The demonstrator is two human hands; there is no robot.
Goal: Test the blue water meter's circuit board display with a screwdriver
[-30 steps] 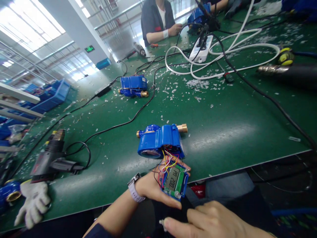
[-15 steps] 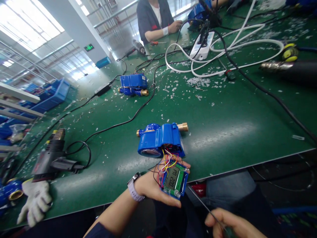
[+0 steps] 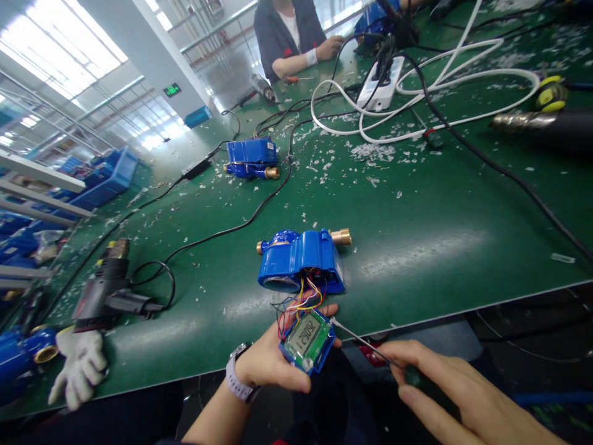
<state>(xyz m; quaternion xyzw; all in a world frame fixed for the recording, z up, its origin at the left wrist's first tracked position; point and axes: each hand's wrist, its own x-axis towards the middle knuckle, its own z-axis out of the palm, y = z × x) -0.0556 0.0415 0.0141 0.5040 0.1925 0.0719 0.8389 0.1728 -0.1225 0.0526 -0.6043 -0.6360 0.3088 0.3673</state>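
Note:
My left hand, a watch on its wrist, holds a green circuit board with a lit digit display in a blue frame. Thin coloured wires run from the board into the open side of a blue water meter with brass ends, lying on the bench just beyond. In my right hand is a screwdriver, its handle mostly hidden by the fingers. The screwdriver's tip is at the board's right edge; whether it touches cannot be made out.
A second blue meter lies farther back. Heat guns and a white glove are at left. A power strip and white cable lie at back right. Plastic scraps litter the green bench. A co-worker sits opposite.
The screwdriver has moved up to the board's right edge with my right hand. The board has shifted left a little and tilted. The display's digits have changed.

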